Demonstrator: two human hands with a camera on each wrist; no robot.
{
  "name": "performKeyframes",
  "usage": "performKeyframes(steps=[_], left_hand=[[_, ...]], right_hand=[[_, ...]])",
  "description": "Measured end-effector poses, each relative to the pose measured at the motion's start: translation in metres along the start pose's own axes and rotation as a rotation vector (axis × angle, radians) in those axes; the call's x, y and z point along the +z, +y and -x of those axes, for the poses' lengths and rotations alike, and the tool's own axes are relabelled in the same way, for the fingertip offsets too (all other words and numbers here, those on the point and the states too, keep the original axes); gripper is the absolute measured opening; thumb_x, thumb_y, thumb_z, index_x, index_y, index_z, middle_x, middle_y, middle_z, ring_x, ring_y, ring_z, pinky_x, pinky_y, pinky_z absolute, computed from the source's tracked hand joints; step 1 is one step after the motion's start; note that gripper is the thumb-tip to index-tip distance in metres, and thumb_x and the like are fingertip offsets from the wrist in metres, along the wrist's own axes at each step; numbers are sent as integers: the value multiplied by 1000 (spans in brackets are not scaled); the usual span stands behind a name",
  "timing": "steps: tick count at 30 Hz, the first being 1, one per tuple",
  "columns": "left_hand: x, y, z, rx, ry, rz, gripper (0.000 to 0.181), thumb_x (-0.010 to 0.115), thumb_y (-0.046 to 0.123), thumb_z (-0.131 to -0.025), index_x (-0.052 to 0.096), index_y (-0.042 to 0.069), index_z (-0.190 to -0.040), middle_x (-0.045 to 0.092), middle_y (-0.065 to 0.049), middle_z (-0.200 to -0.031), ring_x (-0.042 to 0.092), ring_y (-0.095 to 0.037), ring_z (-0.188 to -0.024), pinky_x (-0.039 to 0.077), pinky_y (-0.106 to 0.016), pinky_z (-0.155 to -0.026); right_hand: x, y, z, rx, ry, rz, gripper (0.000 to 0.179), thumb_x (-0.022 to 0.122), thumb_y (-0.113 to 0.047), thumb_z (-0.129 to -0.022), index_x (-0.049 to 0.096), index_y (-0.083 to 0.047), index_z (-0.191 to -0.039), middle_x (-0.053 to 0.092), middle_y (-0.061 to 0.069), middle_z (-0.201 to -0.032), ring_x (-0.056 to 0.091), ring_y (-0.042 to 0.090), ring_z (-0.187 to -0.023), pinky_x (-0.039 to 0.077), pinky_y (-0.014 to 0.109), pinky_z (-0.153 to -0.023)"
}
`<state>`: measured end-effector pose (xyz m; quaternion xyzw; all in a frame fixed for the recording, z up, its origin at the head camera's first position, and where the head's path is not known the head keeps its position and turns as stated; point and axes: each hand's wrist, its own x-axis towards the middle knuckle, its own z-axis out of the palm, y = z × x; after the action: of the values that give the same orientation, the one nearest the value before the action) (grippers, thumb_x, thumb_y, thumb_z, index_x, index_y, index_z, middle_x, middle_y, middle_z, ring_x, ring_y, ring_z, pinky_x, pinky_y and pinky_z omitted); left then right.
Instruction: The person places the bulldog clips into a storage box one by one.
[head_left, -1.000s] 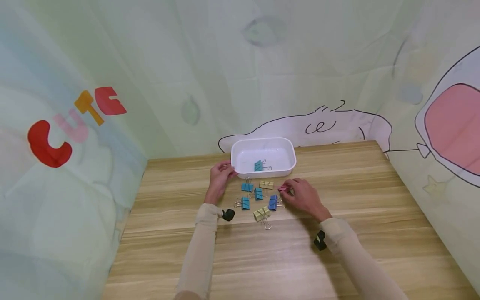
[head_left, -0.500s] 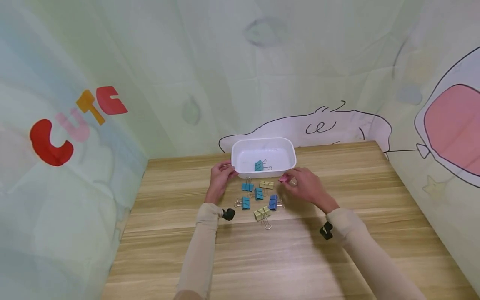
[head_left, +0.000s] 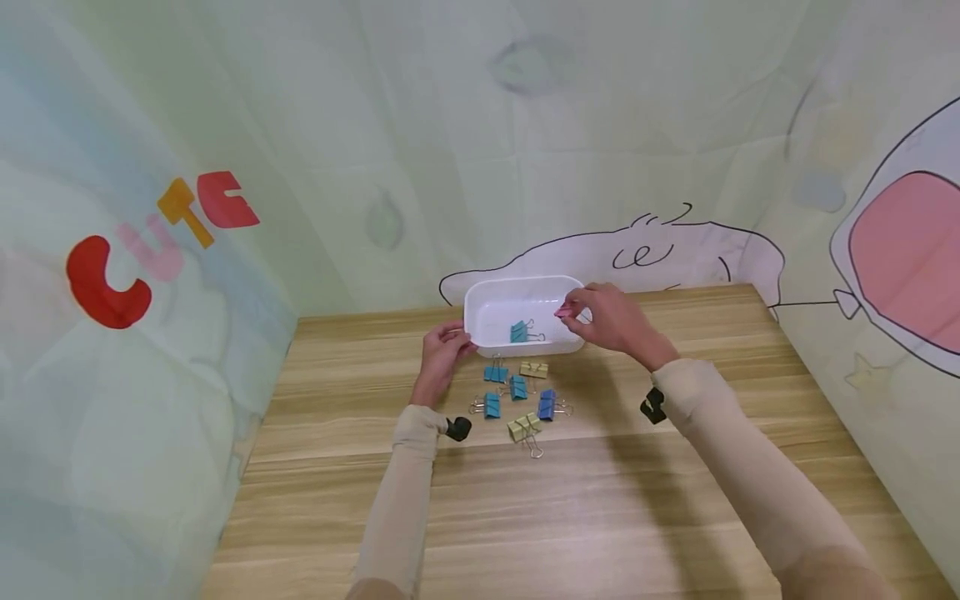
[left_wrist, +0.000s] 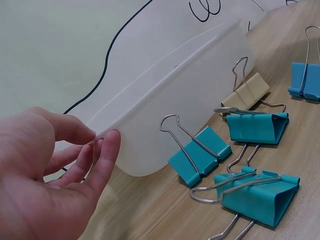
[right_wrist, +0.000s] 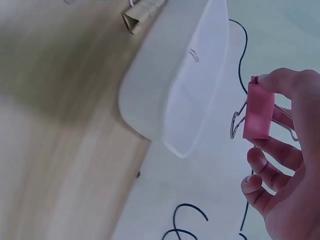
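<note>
A pink binder clip [right_wrist: 260, 111] is pinched between the thumb and fingers of my right hand [head_left: 609, 317], above the right part of a white plastic tray [head_left: 525, 348]. My left hand [head_left: 441, 357] pinches the tray's rim at its near left corner, as the left wrist view shows with the thumb and fingertips on the edge. Inside the tray lies one teal binder clip [head_left: 519, 332]. On the table in front are several more: teal clips [left_wrist: 257, 195], a blue clip [head_left: 547, 405] and two pale yellow clips [head_left: 523, 427].
The wood-grain table [head_left: 345, 517] backs onto a printed cloth [head_left: 420, 167] with cartoon drawings, and the tray stands close to that back edge. Cloth also hangs along the left and right sides. Black straps or camera mounts [head_left: 654, 406] sit at both wrists.
My right hand has lifted the pink binder clip from beside the other clips and carried it away from me, up over the tray. The left hand keeps its place at the rim.
</note>
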<state>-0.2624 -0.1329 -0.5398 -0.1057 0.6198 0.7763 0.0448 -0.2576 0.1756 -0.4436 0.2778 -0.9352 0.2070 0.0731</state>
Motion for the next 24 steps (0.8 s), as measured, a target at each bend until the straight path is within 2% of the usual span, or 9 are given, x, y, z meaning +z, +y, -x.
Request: performKeyframes(steps=[3, 8, 16, 19, 21, 24], left_hand=[[0, 0, 1, -4, 6, -6, 40, 60, -7, -100, 50, -14, -138, 54, -35, -132, 66, -40, -109, 60, -38, -97], [1, 0, 2, 1, 7, 6, 39, 59, -8, -100, 50, -14, -138, 53, -36, -132, 66, -39, -107, 63, -33, -91], [0, 0, 2, -6, -2, 14, 39, 58, -6, -102, 50, -13, -139, 52, -35, -134, 65, -38, -109, 58, -41, -101], [0, 0, 2, -8, -3, 20, 40, 58, -6, -102, 49, -13, -140, 52, -35, -135, 64, -41, -112, 57, -43, -103], [0, -1, 3, -6, -3, 23, 40, 58, -6, -102, 48, -14, -140, 52, -36, -135, 62, -44, -115, 57, -44, -103], [0, -1, 3, -3, -5, 24, 40, 58, -6, -101, 48, -15, -139, 52, -37, -135, 62, -44, -115, 57, -45, -104]], right_hand=[[-6, 1, -11, 0, -34, 6, 23, 74, -29, -97, 75, -9, -107, 76, 7, -100, 69, 30, -96, 62, 45, -80], [-13, 0, -26, 32, -92, 24, 22, 71, -30, -98, 75, -11, -109, 75, 7, -105, 67, 31, -101, 63, 45, -75], [-16, -5, -40, 52, -141, 33, 24, 73, -27, -97, 73, -9, -113, 76, 5, -106, 65, 32, -104, 61, 45, -79], [-17, -6, -43, 55, -146, 39, 25, 72, -27, -97, 73, -8, -114, 75, 7, -106, 65, 32, -103, 61, 46, -80], [-17, -6, -44, 66, -147, 48, 31, 72, -29, -98, 71, -6, -118, 75, 9, -109, 65, 33, -105, 62, 47, -83], [-19, -6, -46, 98, -153, 61, 44, 73, -34, -97, 67, -4, -129, 70, 16, -122, 62, 35, -111, 61, 53, -91]])
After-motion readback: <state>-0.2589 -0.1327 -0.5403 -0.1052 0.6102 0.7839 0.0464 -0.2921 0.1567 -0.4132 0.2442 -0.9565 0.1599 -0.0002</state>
